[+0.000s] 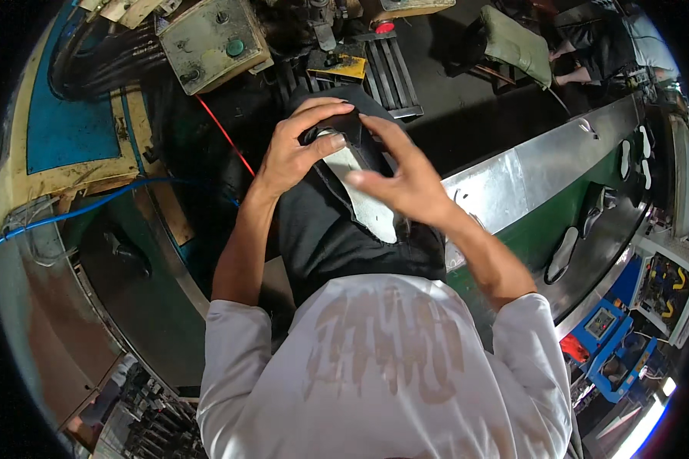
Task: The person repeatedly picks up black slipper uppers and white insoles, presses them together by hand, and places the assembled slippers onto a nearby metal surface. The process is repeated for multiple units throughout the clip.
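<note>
The black shoe [371, 210], pale sole facing up, lies over the person's dark trousers [314, 241], its far end largely hidden by fingers. The left hand [295, 149] is clamped on that end, thumb against the sole, fingers wrapped over the top. The right hand [409, 180] is blurred: its fingertips reach the shoe's far right side and its thumb overlaps the sole, but I cannot tell whether it grips. The shoe's dark rim seems to merge with the cloth. Rightward, the forearm partly covers a metal rail [505, 183] edging a green belt [528, 214]; shadowed room lies ahead, left of the rail.
</note>
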Available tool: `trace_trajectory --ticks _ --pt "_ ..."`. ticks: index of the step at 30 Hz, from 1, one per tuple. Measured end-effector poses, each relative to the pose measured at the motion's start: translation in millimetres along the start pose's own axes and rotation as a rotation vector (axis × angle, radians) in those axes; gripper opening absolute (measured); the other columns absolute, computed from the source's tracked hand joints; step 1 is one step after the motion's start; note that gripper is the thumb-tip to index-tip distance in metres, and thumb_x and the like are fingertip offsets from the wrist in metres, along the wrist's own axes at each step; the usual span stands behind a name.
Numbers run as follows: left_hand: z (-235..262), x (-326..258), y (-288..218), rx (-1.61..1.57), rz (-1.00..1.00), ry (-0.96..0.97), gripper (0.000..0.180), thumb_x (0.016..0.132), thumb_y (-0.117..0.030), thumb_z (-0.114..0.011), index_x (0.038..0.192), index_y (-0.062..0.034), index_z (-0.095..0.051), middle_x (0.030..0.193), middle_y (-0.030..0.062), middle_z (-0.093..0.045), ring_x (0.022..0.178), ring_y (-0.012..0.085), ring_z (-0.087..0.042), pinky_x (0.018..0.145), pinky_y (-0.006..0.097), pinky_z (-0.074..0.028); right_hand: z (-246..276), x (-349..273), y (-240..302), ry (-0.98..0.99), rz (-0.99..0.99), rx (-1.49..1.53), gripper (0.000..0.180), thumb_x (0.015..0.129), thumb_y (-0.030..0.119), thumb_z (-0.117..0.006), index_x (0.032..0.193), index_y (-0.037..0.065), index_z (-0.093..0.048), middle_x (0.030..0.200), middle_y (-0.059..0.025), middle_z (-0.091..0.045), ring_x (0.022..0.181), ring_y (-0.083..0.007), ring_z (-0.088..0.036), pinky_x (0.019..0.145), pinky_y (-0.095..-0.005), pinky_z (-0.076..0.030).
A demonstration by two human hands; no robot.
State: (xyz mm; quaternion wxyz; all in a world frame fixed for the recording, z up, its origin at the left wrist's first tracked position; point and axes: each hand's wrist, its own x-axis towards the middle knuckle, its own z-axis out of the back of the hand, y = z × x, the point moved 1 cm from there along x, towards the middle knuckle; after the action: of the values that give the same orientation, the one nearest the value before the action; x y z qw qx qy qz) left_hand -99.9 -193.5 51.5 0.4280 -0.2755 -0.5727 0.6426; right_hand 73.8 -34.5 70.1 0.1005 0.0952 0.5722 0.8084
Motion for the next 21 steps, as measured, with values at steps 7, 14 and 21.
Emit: trace_trajectory --ticks 7,14,21 --pt "-7.7 20.3 -1.8 -0.076 -0.124 0.099 0.050 0.095 -0.029 -0.080 0.138 -0.0038 -0.072 0.138 0.0142 -0.066 0.134 0.0282 -0.060 0.116 0.040 -0.044 55.3 44.8 1.6 0.333 -0.181 0.285 0.084 0.098 0.038 -0.081 0.163 0.002 -0.041 0.155 -0.0209 -0.054 0.141 -0.0256 -0.054 0.116 -0.0392 -0.046" --pt "-16.9 35.6 8.4 -0.165 -0.007 0.168 0.049 0.096 -0.025 -0.079 0.139 -0.0026 -0.069 0.135 0.0102 -0.066 0.130 0.0238 -0.060 0.115 0.037 -0.044 57.0 52.2 -13.8 0.319 -0.174 0.164 0.071 0.094 0.030 -0.083 0.150 -0.004 -0.055 0.130 -0.0188 -0.070 0.116 -0.0211 -0.066 0.098 -0.0361 -0.054" --pt "-37.1 39.7 16.2 -0.386 0.241 0.183 0.046 0.094 -0.011 -0.075 0.137 0.0002 -0.064 0.138 0.0092 -0.066 0.134 0.0203 -0.057 0.118 0.037 -0.041 65.3 44.6 -35.8 0.264 -0.217 0.135 0.065 0.090 0.029 -0.083 0.141 -0.004 -0.060 0.113 -0.0137 -0.073 0.102 -0.0175 -0.065 0.089 -0.0341 -0.054"
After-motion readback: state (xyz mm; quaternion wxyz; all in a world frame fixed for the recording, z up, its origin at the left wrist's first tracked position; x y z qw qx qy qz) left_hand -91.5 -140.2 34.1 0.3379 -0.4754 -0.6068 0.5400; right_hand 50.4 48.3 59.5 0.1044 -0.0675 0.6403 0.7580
